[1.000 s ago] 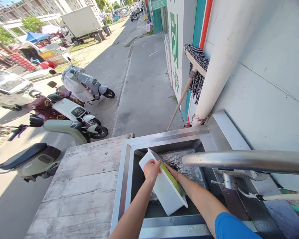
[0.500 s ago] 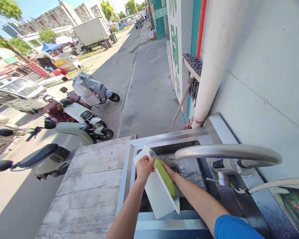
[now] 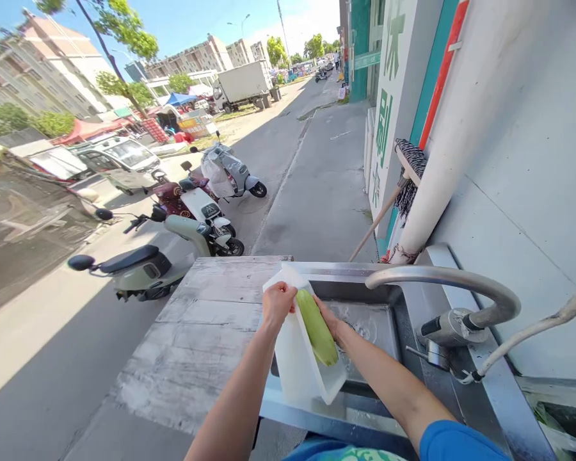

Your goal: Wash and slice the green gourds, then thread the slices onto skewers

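1. Clock centred on the green gourd (image 3: 317, 330), 12 = top of view. Gourd lies approx. 11-to-5 inside the tilted white tub (image 3: 292, 368), over the sink's (image 3: 348, 271) 9 o'clock side.
2. L hand (image 3: 278, 302), at 10 — fingers curled tight on the tub rim, no gap visible; prob. takes the tub's weight & sets its tilt.
3. R hand (image 3: 330, 320), at 2, half-curled along the gourd's side; fingertips partly hidden, so can't tell if it grips gourd or tub wall. Looks like a stop vs. the gourd sliding out.
4. Faucet (image 3: 436, 274) at 2–3, spout end over the basin; tub sits clear of it, presumably for elbow room.
5. Wooden table (image 3: 206, 320) at 9, next to sink — likely a handy set-down spot. Mop (image 3: 413, 163) at 1, propped by the wall pipe (image 3: 461, 121), out of the way.
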{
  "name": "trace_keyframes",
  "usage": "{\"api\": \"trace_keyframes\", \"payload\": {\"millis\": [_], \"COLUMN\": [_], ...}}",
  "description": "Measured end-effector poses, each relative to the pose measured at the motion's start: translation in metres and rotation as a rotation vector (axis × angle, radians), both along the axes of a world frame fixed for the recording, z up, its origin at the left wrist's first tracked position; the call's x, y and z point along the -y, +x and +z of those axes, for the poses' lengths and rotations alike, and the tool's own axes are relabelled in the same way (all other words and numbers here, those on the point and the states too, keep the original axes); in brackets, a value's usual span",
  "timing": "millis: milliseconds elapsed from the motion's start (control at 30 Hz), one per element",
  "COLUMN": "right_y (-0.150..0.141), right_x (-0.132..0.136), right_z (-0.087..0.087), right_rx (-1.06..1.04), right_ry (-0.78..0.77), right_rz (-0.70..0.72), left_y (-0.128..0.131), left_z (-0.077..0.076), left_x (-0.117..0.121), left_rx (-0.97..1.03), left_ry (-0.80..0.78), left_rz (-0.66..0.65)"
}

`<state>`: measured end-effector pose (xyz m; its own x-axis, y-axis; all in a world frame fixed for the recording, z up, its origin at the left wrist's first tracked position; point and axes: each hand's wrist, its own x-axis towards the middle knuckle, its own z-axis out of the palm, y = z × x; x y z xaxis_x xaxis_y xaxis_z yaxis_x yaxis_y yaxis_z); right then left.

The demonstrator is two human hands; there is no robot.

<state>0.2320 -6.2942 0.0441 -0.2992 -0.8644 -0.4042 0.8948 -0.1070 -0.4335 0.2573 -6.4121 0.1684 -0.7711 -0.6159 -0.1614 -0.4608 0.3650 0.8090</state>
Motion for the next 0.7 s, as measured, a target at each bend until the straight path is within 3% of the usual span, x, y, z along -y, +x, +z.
{"api": "trace_keyframes", "payload": {"millis": [200, 333, 533, 700], "right_y": [-0.003, -0.004, -0.001, 0.011], "right_x": [0.023, 0.042, 0.075, 0.103], "right_z": [0.033, 0.048, 0.049, 0.036], "right_rx": [-0.080, -0.118, -0.247, -0.452], "right_ry": [0.001, 0.039, 0.171, 0.268], "right_rz": [-0.062, -0.080, 0.038, 0.107], "left_y": [0.001, 0.011, 0.045, 0.077], "left_z": [0.025, 0.026, -0.002, -0.035], "left_x": [0.022, 0.048, 0.106, 0.142], "left_rx": [-0.057, -0.203, -0.376, -0.372], "left_ry": [-0.032, 0.079, 0.408, 0.522], "left_rz": [-0.003, 0.042, 0.140, 0.221]}}
